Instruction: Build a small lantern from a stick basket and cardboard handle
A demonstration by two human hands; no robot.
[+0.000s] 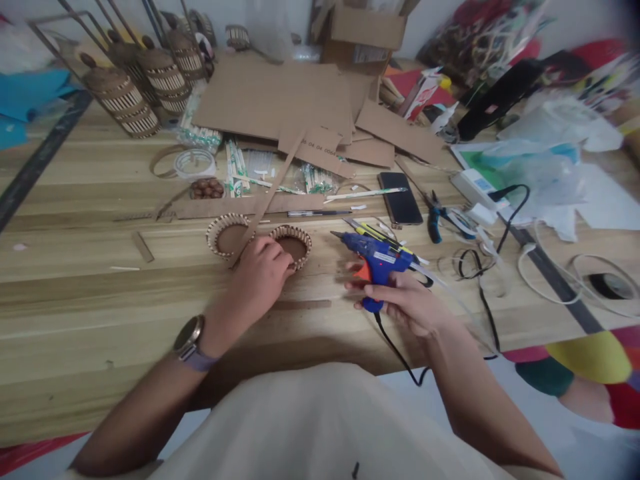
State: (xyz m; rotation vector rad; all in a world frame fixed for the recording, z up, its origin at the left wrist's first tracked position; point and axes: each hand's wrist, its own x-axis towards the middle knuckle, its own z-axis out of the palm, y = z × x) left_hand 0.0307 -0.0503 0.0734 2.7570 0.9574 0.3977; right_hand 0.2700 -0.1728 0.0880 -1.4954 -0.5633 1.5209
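Note:
My right hand (407, 300) is wrapped round the handle of a blue hot glue gun (383, 257) with an orange trigger; its nozzle points left. A clear glue stick comes out of its back, and a black cord hangs below. My left hand (263, 273), with a watch on the wrist, has its fingers curled at the near rim of a small round cardboard dish (295, 247) edged with light sticks. A similar dish (225, 239) sits just left of it. Across that one slants a long cardboard strip (277, 183), its low end beside my left hand; whether I grip it is hidden.
Behind lie a phone (400, 199), pliers (434, 223), a pen (320, 213), a tape roll (193, 162) and cardboard sheets (275, 97). Stick-covered cardboard lanterns (123, 100) stand back left. Cables and a power strip (475, 187) lie at right.

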